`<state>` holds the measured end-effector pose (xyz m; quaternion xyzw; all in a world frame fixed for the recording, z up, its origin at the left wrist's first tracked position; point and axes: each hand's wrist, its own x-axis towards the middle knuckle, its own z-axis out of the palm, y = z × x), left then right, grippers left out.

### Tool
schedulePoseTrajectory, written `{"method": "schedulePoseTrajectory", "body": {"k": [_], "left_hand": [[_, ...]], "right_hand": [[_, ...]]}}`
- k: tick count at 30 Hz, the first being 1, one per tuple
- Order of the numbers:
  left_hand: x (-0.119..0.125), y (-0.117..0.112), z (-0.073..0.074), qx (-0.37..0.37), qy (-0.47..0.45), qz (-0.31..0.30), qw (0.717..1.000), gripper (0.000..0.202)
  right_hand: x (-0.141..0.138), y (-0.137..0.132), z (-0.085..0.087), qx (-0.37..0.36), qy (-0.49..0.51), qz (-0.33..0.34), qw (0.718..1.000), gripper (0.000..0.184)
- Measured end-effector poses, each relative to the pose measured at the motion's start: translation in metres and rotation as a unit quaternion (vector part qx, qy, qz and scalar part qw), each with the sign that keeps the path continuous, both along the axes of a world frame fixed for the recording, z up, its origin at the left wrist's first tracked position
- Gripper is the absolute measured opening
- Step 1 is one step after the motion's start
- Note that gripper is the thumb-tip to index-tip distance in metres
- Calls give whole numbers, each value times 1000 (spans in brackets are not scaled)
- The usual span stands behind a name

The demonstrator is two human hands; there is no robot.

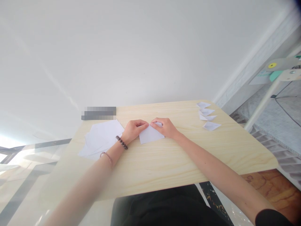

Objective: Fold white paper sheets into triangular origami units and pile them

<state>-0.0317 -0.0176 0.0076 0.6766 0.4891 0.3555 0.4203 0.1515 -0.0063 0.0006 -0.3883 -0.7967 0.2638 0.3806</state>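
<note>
A small white sheet of paper (151, 135) lies on the table in front of me, its far edge between my two hands. My left hand (135, 128) pinches that edge with thumb and fingertips from the left. From the right, my right hand (164, 127) pinches the same edge, its fingertips almost meeting those of the left. A loose stack of white paper sheets (103, 135) spreads beside my left wrist. Over at the far right stand several folded white paper pieces (212, 126) with pointed ends, set in a column.
The light wooden table (152, 175) has rounded corners and backs onto a pale wall (145, 56). A pixelated grey block (100, 113) covers something at the far left corner. Past the right edge are a white metal frame (263, 103) and a brown patterned surface (275, 191).
</note>
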Motion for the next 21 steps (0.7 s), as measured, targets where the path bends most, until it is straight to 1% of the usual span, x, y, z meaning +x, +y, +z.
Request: {"method": "schedulePoseTrajectory", "body": {"k": [5, 11, 19, 21], "left_hand": [[1, 0, 1, 11, 34, 28, 999, 32], [-1, 2, 3, 22, 75, 45, 996, 29], [-3, 3, 3, -20, 55, 25, 998, 23], [-5, 4, 3, -30, 34, 15, 999, 22]], "right_hand": [[2, 2, 2, 16, -9, 0, 1000, 22], [13, 5, 5, -7, -17, -12, 1000, 22], [24, 10, 8, -42, -28, -25, 998, 27], [27, 11, 8, -50, -27, -29, 998, 27]]}}
